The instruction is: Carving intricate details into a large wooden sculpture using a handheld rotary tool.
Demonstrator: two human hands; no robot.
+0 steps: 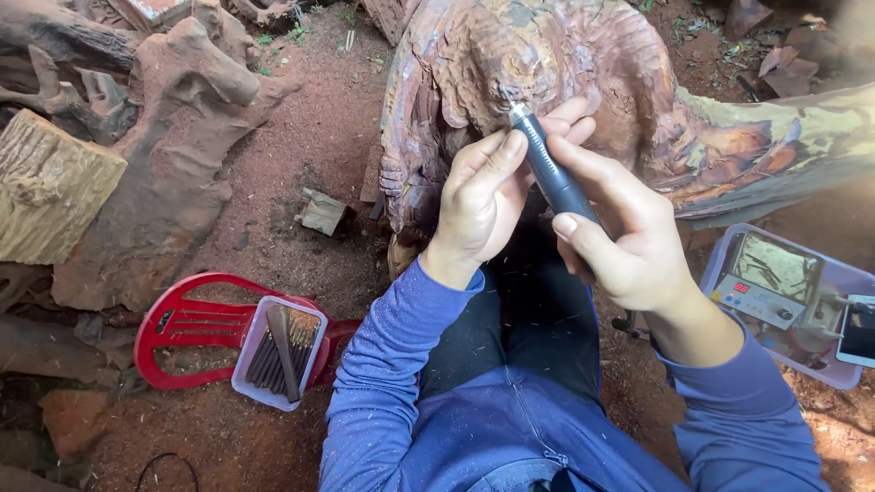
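Fingers of both hands pinch slim ribbed rotary tool point(551, 169) — tip on rough reddish carving point(474, 55).

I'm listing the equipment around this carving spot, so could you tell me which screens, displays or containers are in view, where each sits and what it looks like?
Control box: right, in a pale lilac tray; grey panel, small red-lit display, knob.
Phone: far right edge; pale body, dark screen.
Clear plastic tub: lower left, on a red plastic frame; rectangular, holding dark metal bits.
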